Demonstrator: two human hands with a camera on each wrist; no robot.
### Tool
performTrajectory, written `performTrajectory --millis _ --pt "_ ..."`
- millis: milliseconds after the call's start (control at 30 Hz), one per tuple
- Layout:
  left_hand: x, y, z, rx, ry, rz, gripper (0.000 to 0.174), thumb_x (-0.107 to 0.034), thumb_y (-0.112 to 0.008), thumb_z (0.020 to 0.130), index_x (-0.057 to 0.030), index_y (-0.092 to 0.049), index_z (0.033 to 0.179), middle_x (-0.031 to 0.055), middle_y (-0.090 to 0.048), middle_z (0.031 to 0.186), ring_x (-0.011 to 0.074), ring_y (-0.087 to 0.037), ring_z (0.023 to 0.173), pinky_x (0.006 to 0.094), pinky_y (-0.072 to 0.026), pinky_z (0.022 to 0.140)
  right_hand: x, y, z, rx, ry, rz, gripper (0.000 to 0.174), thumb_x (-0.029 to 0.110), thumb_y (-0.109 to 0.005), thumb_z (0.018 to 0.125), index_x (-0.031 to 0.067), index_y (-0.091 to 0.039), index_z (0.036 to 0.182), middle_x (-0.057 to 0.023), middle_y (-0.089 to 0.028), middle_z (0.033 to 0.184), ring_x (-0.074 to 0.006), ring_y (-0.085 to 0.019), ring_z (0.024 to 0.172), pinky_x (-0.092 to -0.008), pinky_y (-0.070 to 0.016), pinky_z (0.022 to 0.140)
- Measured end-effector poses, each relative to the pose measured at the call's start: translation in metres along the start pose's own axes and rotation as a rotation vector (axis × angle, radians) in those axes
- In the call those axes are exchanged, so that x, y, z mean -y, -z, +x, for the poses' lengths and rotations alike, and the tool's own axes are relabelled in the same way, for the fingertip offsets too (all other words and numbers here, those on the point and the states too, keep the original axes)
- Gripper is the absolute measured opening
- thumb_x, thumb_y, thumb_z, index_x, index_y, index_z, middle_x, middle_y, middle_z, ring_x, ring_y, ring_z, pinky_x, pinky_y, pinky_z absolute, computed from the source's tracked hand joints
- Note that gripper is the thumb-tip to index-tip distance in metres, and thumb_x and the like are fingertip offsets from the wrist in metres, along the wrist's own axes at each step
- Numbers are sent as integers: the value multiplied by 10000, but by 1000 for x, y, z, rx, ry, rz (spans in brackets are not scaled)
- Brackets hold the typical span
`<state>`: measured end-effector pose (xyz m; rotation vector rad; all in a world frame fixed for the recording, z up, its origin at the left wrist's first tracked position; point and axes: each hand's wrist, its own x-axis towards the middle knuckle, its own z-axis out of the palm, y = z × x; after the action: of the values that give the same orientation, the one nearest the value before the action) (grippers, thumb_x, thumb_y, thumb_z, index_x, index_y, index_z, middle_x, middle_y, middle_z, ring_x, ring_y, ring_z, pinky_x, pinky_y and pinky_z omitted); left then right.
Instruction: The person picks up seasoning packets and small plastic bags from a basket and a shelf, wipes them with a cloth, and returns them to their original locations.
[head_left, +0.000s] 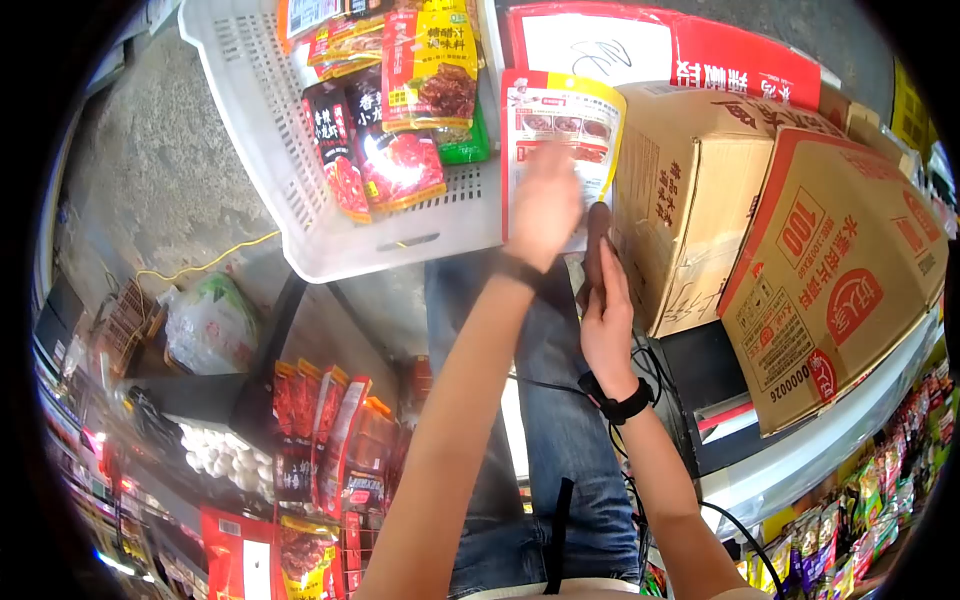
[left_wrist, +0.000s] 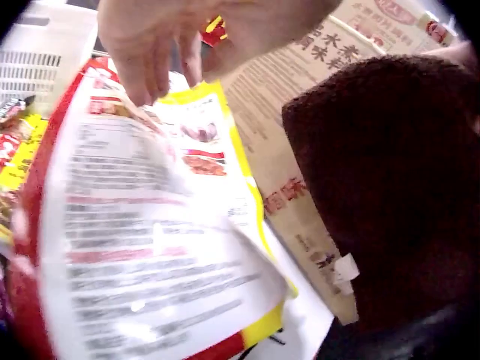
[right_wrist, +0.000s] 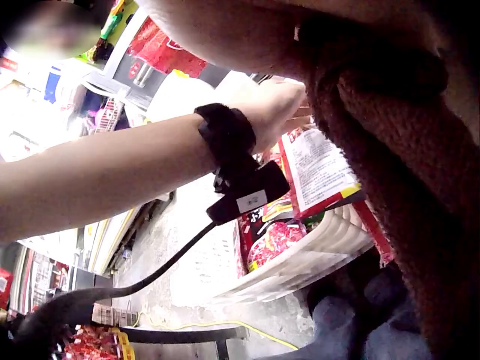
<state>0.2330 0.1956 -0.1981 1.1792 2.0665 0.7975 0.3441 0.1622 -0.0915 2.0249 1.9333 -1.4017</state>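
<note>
A red-and-yellow seasoning pouch [head_left: 600, 110], its white printed back showing, lies tilted between the white basket and a carton. Over its face is my left hand [head_left: 548, 205], blurred in the head view; the left wrist view shows its fingers [left_wrist: 154, 82] hanging loosely, fingertips overlapping the pouch's upper part. My right hand [head_left: 608, 325] holds a dark brown cloth [head_left: 597, 245] beside the pouch's lower right corner. That cloth [left_wrist: 390, 187] fills the right side of the left wrist view and hides most of the right hand there.
The white plastic basket [head_left: 240, 130] holds several food pouches [head_left: 430, 75]. Brown cartons [head_left: 690, 190] stand at the right, with a red-and-white box [head_left: 740, 50] behind. Red packets [head_left: 320, 430] hang at lower left, near a yellow cord [head_left: 205, 262] on the floor.
</note>
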Motion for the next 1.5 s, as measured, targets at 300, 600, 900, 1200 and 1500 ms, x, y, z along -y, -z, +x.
performTrajectory --millis 300,600,900,1200,1500 --pt "88 12 -12 172 517 -485 231 -197 -559 848 32 -584 849 63 -584 719 82 -521 604 225 -447 525 32 -55 128 -131 419 -302 558 -28 -511 691 183 -488 1208 -126 -357 1314 -334 -302 1213 -481 -272 965" --pt "61 13 -6 31 578 -213 140 -133 -577 733 1 -619 736 208 -576 678 369 -567 681 390 -444 613 -36 -66 70 56 325 35 555 -102 -460 645 139 -562 1134 -124 -459 1242 -341 -430 1111 -372 -337 956" --pt "42 7 -31 -23 425 63 240 -233 -455 870 -9 -510 803 209 -580 674 406 -553 658 470 -421 565 -55 -37 27 -13 72 -96 526 -84 -431 702 110 -507 1185 -156 -472 1211 -343 -458 1078 -374 -368 919" --pt "41 9 -55 34 461 -54 214 -182 -443 872 -11 -457 743 263 -522 632 451 -503 628 512 -362 535 -22 -74 100 26 474 -477 676 -35 -508 655 229 -419 1271 -50 -323 1360 -296 -351 1177 -429 -309 944" --pt "34 43 -81 20 444 -112 199 -141 -466 864 -7 -434 721 242 -488 604 431 -490 596 448 -362 501 -62 -61 72 118 270 -601 771 -81 -513 668 228 -298 1341 -46 -214 1413 -290 -346 1190 -420 -330 940"
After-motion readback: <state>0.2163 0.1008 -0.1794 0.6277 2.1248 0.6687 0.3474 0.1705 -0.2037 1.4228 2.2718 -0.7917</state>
